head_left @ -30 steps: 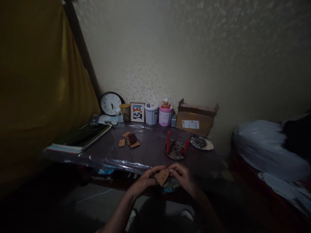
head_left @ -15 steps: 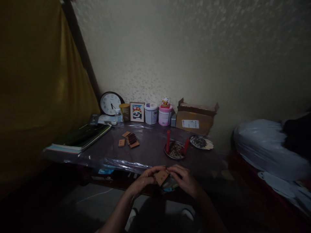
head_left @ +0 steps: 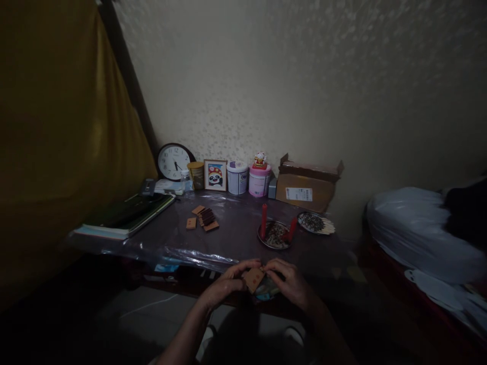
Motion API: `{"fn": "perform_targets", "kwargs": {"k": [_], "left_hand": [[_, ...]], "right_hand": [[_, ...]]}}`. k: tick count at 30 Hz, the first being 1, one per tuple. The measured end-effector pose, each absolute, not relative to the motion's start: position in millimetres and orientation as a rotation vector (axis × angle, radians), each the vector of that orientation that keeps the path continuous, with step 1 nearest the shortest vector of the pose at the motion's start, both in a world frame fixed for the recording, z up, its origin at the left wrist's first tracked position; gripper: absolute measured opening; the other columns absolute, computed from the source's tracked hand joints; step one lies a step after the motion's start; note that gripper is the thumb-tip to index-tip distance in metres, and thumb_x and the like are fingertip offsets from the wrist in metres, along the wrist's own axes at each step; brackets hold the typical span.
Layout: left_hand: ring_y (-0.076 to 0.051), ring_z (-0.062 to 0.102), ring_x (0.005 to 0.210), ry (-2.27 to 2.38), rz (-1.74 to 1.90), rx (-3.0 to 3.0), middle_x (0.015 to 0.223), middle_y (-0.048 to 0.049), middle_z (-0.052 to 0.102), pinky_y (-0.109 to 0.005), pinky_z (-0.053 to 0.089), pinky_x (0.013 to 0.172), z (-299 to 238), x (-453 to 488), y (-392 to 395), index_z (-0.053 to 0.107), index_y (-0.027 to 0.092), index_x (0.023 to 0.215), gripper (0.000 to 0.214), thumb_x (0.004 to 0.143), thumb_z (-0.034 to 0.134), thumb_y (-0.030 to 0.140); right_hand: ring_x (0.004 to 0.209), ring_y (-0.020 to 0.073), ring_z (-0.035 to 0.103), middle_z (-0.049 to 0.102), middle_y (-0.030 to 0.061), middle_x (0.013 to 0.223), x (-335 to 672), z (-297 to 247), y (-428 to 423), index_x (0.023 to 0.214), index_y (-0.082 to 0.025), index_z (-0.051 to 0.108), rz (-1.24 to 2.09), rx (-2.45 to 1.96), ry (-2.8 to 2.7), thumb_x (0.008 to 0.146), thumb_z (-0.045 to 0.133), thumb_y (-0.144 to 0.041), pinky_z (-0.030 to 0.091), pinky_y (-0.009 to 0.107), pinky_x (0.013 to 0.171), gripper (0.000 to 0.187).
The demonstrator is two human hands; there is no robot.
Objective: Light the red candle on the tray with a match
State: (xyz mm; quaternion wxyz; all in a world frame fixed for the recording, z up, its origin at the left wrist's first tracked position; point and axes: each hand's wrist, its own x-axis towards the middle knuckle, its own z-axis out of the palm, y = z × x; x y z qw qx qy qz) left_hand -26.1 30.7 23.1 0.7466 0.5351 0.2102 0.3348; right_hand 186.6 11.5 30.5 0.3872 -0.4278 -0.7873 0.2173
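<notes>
One dark, plastic-covered table (head_left: 232,230). Bare left hand (head_left: 231,280), pinching; bare right hand (head_left: 288,280), grip unclear to us. Between them, near the table's front edge: one flat tan cardboard packet (head_left: 253,280), red-marked; a slackened left pinch could drop it.

Matchbox (head_left: 254,279) partly behind fingers (head_left: 274,265)
</notes>
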Motion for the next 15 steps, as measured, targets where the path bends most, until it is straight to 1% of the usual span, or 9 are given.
{"fn": "perform_targets", "kwargs": {"k": [4,9,15], "left_hand": [[-0.028,0.038,0.122,0.443,0.733,1.199,0.138,-0.0007,0.043,-0.036,0.031,0.097,19.3,-26.3,33.2,0.061,0.023,0.111,0.061,0.054,0.05,0.004],[-0.029,0.04,0.119,0.403,0.72,1.16,0.137,-0.0009,0.043,-0.037,0.034,0.094,17.3,-26.1,33.5,0.061,0.023,0.11,0.061,0.053,0.05,0.005],[-0.029,0.046,0.112,0.45,0.711,1.195,0.135,-0.0014,0.044,-0.037,0.035,0.091,21.3,-26.9,33.1,0.061,0.023,0.109,0.059,0.052,0.051,0.007]], "right_hand": [[0.084,0.0157,0.061,0.065,0.0036,0.088,187.2,30.1,11.3,0.092,-0.023,0.066,0.568,-1.076,-2.032,0.087,0.049,-0.019,0.046,0.026,0.077,0.018],[0.082,0.0157,0.061,0.065,0.0037,0.086,187.3,29.1,11.6,0.088,-0.022,0.066,0.541,-1.07,-2.039,0.086,0.05,-0.021,0.046,0.026,0.075,0.016],[0.082,0.0161,0.062,0.065,0.0032,0.085,184.4,31.6,9.6,0.087,-0.023,0.065,0.542,-1.076,-2.015,0.084,0.052,-0.016,0.047,0.027,0.075,0.015]]}}
